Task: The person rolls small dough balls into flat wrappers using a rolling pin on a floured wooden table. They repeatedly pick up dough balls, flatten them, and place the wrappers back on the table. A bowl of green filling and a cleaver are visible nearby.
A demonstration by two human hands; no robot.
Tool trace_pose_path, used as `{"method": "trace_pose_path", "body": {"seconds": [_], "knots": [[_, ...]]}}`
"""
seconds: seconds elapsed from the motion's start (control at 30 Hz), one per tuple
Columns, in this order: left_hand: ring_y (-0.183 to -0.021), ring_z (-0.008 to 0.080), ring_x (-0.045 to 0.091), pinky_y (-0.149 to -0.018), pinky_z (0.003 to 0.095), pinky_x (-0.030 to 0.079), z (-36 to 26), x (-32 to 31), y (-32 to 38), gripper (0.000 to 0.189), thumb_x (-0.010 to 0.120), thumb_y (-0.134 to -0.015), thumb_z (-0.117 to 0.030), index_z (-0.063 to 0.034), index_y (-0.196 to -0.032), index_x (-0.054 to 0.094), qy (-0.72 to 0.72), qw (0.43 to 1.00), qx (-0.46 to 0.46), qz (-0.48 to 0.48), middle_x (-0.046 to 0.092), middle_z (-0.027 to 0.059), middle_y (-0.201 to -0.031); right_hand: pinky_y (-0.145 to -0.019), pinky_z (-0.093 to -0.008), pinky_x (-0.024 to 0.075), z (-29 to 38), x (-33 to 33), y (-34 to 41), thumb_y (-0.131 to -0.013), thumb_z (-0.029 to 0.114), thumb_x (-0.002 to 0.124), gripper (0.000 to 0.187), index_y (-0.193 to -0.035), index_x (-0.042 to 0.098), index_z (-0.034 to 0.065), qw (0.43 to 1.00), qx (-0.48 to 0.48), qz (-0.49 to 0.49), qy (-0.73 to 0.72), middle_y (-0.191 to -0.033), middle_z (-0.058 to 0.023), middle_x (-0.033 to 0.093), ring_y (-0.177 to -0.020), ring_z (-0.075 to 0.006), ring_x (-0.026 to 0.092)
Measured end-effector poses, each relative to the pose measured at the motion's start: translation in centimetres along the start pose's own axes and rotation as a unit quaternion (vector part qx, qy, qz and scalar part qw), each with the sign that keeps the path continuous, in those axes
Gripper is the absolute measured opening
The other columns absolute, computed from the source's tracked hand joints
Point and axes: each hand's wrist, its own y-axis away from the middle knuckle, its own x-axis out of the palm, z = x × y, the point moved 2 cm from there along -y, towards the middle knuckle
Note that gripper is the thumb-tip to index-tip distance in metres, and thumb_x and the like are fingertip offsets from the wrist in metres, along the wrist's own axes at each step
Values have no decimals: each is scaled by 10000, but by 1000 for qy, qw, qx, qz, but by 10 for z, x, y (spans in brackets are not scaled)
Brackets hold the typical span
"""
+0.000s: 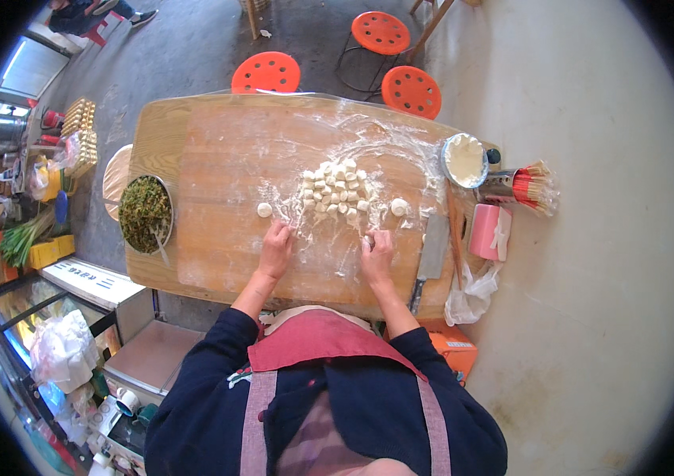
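Note:
On the floured wooden board (218, 178) lies a cluster of small cut dough pieces (335, 189), dusted white. My left hand (277, 249) rests with curled fingers at the near left of the cluster; whether anything is inside them is hidden. A rounded dough piece (264, 209) sits just beyond that hand. At the near right, my right hand (377, 253) pinches a small pale lump, seemingly dough, between thumb and fingers. Beyond it is another rounded dough piece (399, 207) in loose flour. A cleaver (434, 247) lies to its right, handle towards me.
A bowl of chopped green filling (144, 211) with a spoon (162, 250) stands left. Along the right are a flour bowl (464, 159), thin wooden rods (455, 232), a chopstick holder (496, 185), a pink tissue box (486, 232) and a plastic bag (473, 297). Orange stools (265, 71) stand beyond the table.

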Motion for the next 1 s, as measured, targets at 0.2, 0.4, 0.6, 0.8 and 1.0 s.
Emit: {"method": "trace_pose_path", "body": {"seconds": [0.2,0.4,0.6,0.8,1.0], "knots": [[-1385,417,472,-1159,508,383,-18,-13,3,533,708,-933,-175,-18,-1417,547,-73,997,-17,-21,513,203,-1469,-1171,-519,363,15,-9,-12,-872,93,759,638,-1438,487,-18,994,-83,-29,68,-1443,-240,489,-1353,-408,478],[-1635,368,102,-1268,639,62,-1,37,-35,962,401,-1010,-687,0,-1657,218,-214,976,-29,-11,133,183,-1766,-1275,-597,155,14,26,-43,-995,333,642,770,-1596,281,15,966,-163,-97,177,-1665,-243,285,-1575,-446,209],[-1625,369,145,-1267,613,101,-5,39,-49,919,476,-1004,-640,-3,-1633,270,-219,975,-16,-26,193,176,-1749,-1269,-604,167,12,28,-55,-1069,504,490,733,-1583,305,16,959,-172,-87,206,-1637,-243,333,-1554,-436,266],[-1512,385,355,-1214,565,252,8,7,-39,668,736,-916,-303,-33,-1471,482,-132,988,68,-36,399,179,-1637,-1206,-525,322,26,-36,-76,-1054,218,559,409,-1398,542,-2,964,-195,-178,4,-1437,-228,548,-1409,-403,457],[-1171,350,567,-1024,496,430,-23,-21,-10,442,808,-821,-135,-62,-1222,637,-107,991,73,28,603,134,-1272,-1093,-501,446,-15,-165,-203,-952,75,617,381,-1325,618,-2,961,-23,-210,180,-1312,-270,633,-1229,-446,589]]}}
